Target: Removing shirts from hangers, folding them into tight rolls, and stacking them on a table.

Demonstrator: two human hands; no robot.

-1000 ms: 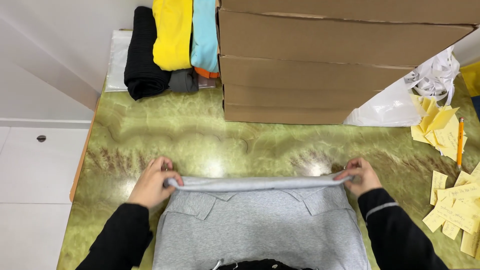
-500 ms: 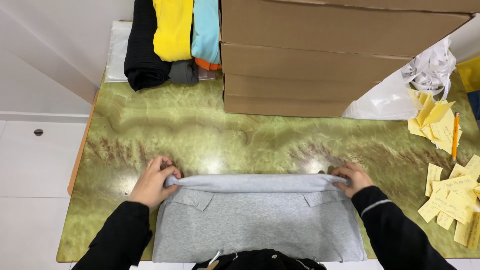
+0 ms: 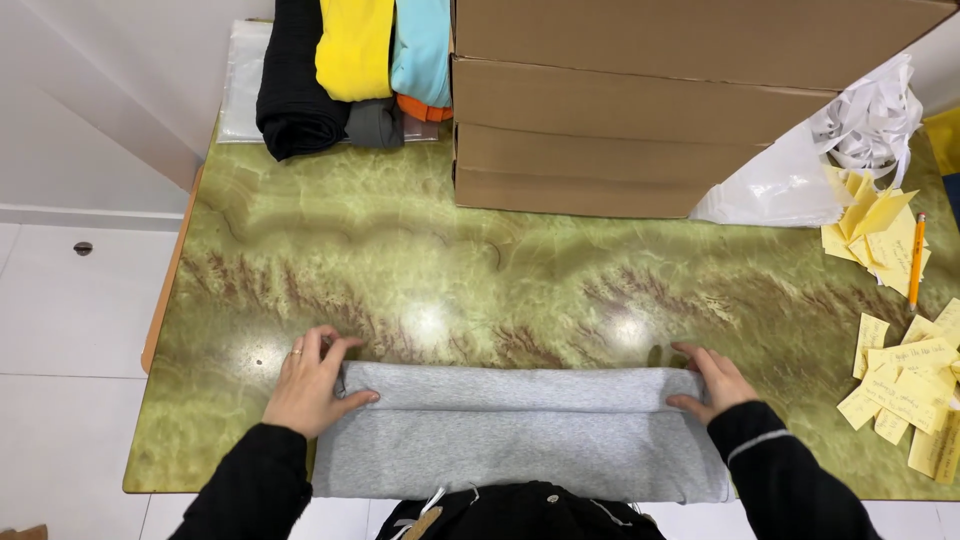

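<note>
Fingers of left hand [image 3: 312,385] and right hand [image 3: 712,382] curl closed, pinching folded grey garment [image 3: 520,430] edge.

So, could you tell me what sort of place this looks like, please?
Probably a clothing packing or sorting station: both hands fold a grey garment on a green marbled table, beside stacked cardboard boxes, folded coloured clothes and yellow paper slips.

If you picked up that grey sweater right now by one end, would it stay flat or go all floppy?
Probably floppy: the grey sweater is soft cloth, rolled over along its far edge where the left hand and right hand hold it. It would likely unfold and sag. On the shiny green table it may slide easily.
</note>
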